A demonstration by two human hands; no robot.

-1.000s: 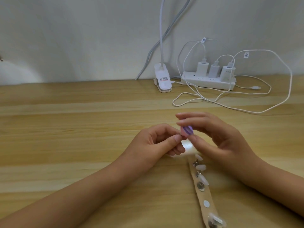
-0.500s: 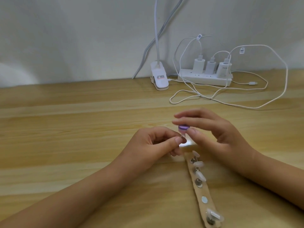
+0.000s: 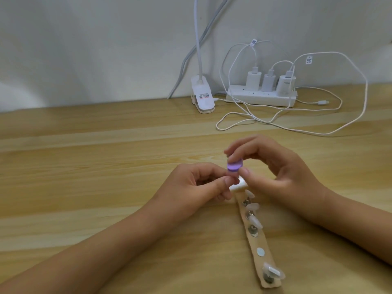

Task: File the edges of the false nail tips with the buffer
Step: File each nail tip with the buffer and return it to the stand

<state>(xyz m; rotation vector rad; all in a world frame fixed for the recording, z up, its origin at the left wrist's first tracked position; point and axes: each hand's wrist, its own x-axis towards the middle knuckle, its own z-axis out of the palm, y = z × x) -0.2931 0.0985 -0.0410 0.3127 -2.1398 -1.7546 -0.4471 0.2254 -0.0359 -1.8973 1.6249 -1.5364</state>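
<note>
My right hand pinches a small purple buffer block between thumb and fingers, just above the table. My left hand has its fingers curled, thumb and forefinger pinching something small right under the buffer; the nail tip itself is hidden by the fingertips. A tan strip lies on the table below the hands, with metal studs and several clear false nail tips mounted along it. Another clear tip sits at its near end. A small white object lies between the hands at the strip's far end.
A wooden table spreads under everything. At the back stand a white clip lamp base and a white power strip with three chargers. White cables loop across the table behind my hands.
The buffer has turned in my right hand and now shows its flat purple face. Both hands stay together in the same spot; the view has shifted slightly.
</note>
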